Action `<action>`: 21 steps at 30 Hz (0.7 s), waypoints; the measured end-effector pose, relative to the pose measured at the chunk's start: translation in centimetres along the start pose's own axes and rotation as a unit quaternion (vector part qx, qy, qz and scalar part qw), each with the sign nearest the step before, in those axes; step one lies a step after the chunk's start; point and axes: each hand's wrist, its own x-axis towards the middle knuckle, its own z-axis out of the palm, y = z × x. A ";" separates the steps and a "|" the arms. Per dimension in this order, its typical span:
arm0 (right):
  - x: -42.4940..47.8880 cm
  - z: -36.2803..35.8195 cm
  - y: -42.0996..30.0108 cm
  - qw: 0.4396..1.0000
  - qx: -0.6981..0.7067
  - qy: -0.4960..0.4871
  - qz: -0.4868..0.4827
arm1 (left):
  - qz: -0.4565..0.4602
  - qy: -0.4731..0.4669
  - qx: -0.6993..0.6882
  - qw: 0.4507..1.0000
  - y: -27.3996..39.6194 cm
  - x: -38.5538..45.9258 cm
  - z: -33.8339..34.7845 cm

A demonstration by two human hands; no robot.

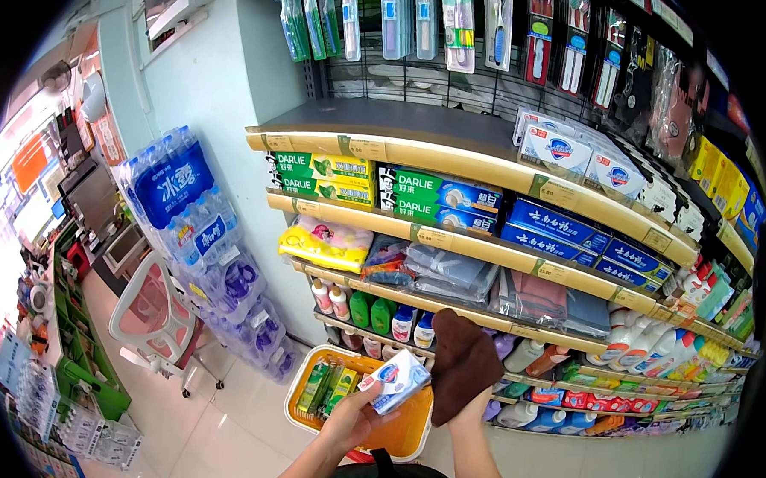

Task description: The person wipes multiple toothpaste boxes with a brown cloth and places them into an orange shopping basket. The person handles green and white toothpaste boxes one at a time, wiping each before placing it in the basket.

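Observation:
My left hand [353, 417] is closed around a white and blue box of Safeguard soap [395, 380], above an orange plastic basket [413, 432] with a white rim. Green and yellow toothpaste boxes [328, 387] lie in the basket's left part. A dark brown cloth [464, 367] hangs from my right hand [472, 409], just right of the soap box; it hides most of the fingers. More Safeguard soap boxes [557, 147] stand at the right of the top shelf [388, 121], whose left part is bare.
Shelves ahead hold Darlie toothpaste [446, 190], blue toothpaste boxes [556, 227], folded towels [449, 274] and shampoo bottles [381, 316]. Packaged toothbrushes [392, 21] hang above. Shrink-wrapped water bottles [210, 238] are stacked by the wall at left, beside a white-framed office chair [152, 312].

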 end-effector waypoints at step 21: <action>-3.9 2.1 3.7 0.957 0.235 0.146 0.088 | 0.050 -0.016 0.191 0.980 -1.2 -1.7 2.5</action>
